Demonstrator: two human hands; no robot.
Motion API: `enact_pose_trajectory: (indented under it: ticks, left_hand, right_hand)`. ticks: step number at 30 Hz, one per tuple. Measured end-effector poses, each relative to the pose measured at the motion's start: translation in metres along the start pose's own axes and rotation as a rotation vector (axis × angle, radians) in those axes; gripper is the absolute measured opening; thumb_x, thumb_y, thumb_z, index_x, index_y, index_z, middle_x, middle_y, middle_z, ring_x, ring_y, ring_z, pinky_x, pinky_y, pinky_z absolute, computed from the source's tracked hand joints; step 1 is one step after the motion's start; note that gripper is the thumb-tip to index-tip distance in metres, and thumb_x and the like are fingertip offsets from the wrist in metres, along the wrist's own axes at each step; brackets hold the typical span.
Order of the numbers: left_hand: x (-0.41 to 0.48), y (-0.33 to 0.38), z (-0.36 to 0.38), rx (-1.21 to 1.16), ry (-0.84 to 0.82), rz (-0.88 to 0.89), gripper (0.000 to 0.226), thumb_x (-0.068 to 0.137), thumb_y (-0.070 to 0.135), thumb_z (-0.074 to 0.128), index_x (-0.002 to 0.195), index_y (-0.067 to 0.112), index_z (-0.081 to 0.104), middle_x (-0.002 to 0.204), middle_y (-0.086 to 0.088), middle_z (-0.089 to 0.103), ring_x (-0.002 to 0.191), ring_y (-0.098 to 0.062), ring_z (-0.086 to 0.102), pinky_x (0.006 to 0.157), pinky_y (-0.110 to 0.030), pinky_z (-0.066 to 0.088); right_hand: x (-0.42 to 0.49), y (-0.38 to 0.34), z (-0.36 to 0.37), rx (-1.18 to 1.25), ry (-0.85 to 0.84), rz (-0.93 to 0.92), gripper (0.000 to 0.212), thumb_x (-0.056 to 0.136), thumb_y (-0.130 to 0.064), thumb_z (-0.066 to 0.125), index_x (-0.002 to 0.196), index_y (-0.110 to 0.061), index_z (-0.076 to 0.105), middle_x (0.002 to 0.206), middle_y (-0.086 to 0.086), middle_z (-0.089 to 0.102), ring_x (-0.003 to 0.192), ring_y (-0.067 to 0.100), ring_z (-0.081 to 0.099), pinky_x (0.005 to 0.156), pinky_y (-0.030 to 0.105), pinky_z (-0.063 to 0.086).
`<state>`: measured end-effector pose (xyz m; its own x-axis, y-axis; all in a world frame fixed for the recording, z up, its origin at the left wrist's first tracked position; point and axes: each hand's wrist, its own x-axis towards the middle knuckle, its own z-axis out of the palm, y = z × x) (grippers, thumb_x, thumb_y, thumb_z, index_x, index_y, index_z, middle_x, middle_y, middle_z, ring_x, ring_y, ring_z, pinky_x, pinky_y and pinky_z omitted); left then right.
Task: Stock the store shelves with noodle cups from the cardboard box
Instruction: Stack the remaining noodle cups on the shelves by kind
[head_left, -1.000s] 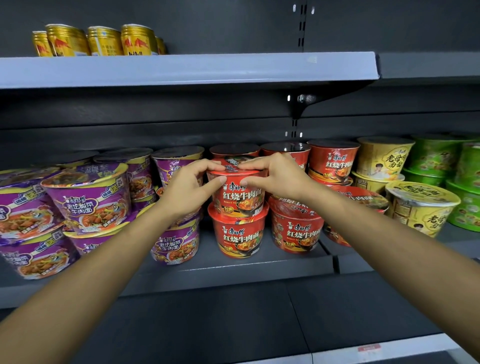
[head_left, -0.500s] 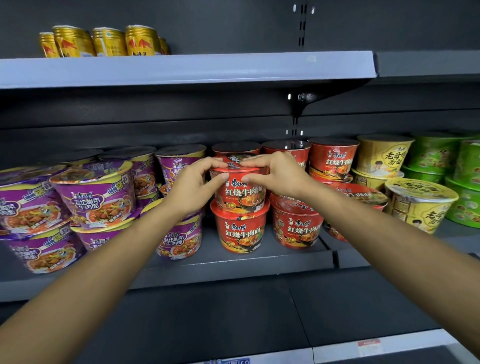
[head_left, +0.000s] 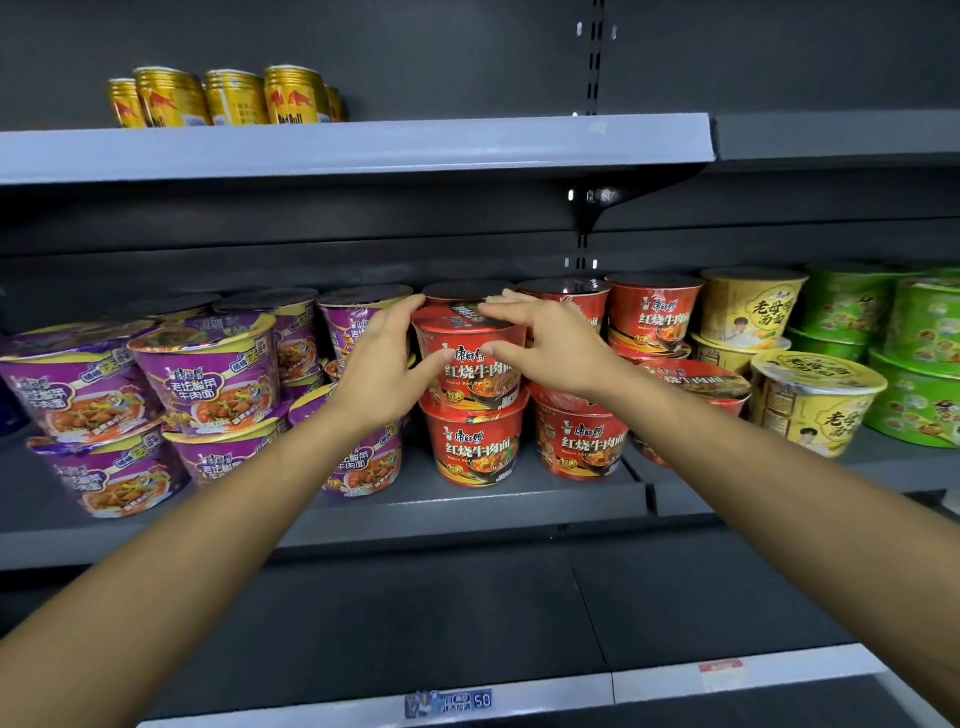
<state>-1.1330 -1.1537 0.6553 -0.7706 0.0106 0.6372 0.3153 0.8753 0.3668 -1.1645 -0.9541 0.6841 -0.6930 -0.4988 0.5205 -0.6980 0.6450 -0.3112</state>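
Observation:
A red noodle cup (head_left: 475, 364) sits stacked on another red cup (head_left: 475, 447) on the middle shelf (head_left: 467, 506). My left hand (head_left: 384, 364) grips its left side, thumb across the front and fingers at the rim. My right hand (head_left: 545, 343) grips its right side, fingers over the lid and thumb on the front. More red cups (head_left: 652, 312) stand behind and to the right. The cardboard box is out of view.
Purple noodle cups (head_left: 208, 374) fill the shelf's left part, yellow cups (head_left: 810, 400) and green cups (head_left: 919, 358) the right. Gold drink cans (head_left: 234, 96) stand on the upper shelf (head_left: 363, 148). A lower shelf edge with a price tag (head_left: 449, 702) runs along the bottom.
Both hands stay on the top red cup, which now sits squarer on the lower cup. The view has shifted slightly.

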Motion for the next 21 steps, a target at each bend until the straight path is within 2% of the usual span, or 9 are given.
enact_pose_trajectory:
  ticks: [4, 9, 12, 13, 16, 17, 19, 21]
  left_hand:
    - [-0.025, 0.014, 0.0, 0.012, 0.041, -0.015, 0.068, 0.089, 0.038, 0.062, 0.144, 0.011, 0.033, 0.143, -0.009, 0.043, 0.134, -0.021, 0.035, 0.107, -0.032, 0.029]
    - [-0.078, 0.029, 0.005, 0.02, 0.046, -0.09, 0.067, 0.087, 0.034, 0.065, 0.143, 0.009, 0.035, 0.142, -0.011, 0.043, 0.132, -0.024, 0.036, 0.106, -0.031, 0.028]
    - [-0.112, 0.03, 0.006, 0.072, -0.011, -0.131, 0.069, 0.086, 0.035, 0.065, 0.142, 0.008, 0.036, 0.143, -0.013, 0.043, 0.133, -0.026, 0.035, 0.107, -0.03, 0.026]
    - [-0.123, 0.029, 0.004, 0.084, -0.026, -0.152, 0.069, 0.086, 0.037, 0.065, 0.142, 0.009, 0.037, 0.142, -0.013, 0.043, 0.132, -0.027, 0.036, 0.107, -0.03, 0.027]
    - [-0.157, 0.027, -0.004, 0.132, -0.063, -0.206, 0.067, 0.085, 0.044, 0.061, 0.139, 0.008, 0.042, 0.134, -0.014, 0.05, 0.126, -0.029, 0.042, 0.103, -0.034, 0.032]
    - [-0.168, 0.027, -0.007, 0.141, -0.074, -0.22, 0.065, 0.086, 0.043, 0.061, 0.138, 0.008, 0.044, 0.133, -0.014, 0.051, 0.126, -0.029, 0.043, 0.103, -0.034, 0.032]
    - [-0.192, 0.025, -0.013, 0.149, -0.101, -0.267, 0.06, 0.088, 0.037, 0.063, 0.138, 0.01, 0.044, 0.135, -0.012, 0.049, 0.131, -0.027, 0.038, 0.105, -0.031, 0.029]
    - [-0.216, 0.02, -0.019, 0.169, -0.138, -0.316, 0.057, 0.089, 0.035, 0.063, 0.138, 0.011, 0.045, 0.139, -0.009, 0.048, 0.138, -0.025, 0.031, 0.109, -0.03, 0.026]
  right_hand:
    - [-0.019, -0.005, -0.002, 0.041, 0.075, -0.067, 0.046, 0.09, -0.029, 0.062, 0.134, -0.021, 0.053, 0.141, -0.004, 0.049, 0.136, 0.008, 0.036, 0.111, 0.02, 0.019]
    - [-0.049, -0.012, 0.007, 0.118, 0.039, -0.123, 0.04, 0.089, -0.028, 0.064, 0.127, -0.02, 0.06, 0.133, -0.002, 0.058, 0.123, 0.009, 0.052, 0.101, 0.011, 0.03]
    - [-0.07, -0.02, 0.021, 0.188, -0.021, -0.148, 0.037, 0.087, -0.024, 0.066, 0.124, -0.019, 0.063, 0.129, -0.003, 0.06, 0.12, 0.006, 0.054, 0.096, 0.003, 0.03]
    - [-0.077, -0.023, 0.028, 0.203, -0.063, -0.157, 0.037, 0.086, -0.023, 0.067, 0.123, -0.018, 0.064, 0.128, -0.003, 0.061, 0.12, 0.006, 0.053, 0.098, 0.005, 0.03]
    - [-0.095, -0.034, 0.049, 0.223, -0.201, -0.175, 0.038, 0.086, -0.024, 0.067, 0.124, -0.018, 0.063, 0.124, 0.003, 0.064, 0.119, 0.013, 0.056, 0.104, 0.022, 0.038]
    - [-0.1, -0.038, 0.056, 0.23, -0.24, -0.174, 0.038, 0.087, -0.025, 0.067, 0.125, -0.019, 0.062, 0.124, 0.004, 0.064, 0.118, 0.015, 0.056, 0.103, 0.022, 0.038]
    - [-0.11, -0.048, 0.071, 0.234, -0.306, -0.166, 0.039, 0.087, -0.027, 0.066, 0.125, -0.019, 0.062, 0.126, 0.001, 0.062, 0.121, 0.013, 0.054, 0.097, 0.013, 0.034]
    - [-0.12, -0.06, 0.088, 0.225, -0.361, -0.157, 0.039, 0.087, -0.03, 0.067, 0.124, -0.02, 0.063, 0.127, -0.002, 0.062, 0.12, 0.013, 0.054, 0.09, 0.012, 0.032]
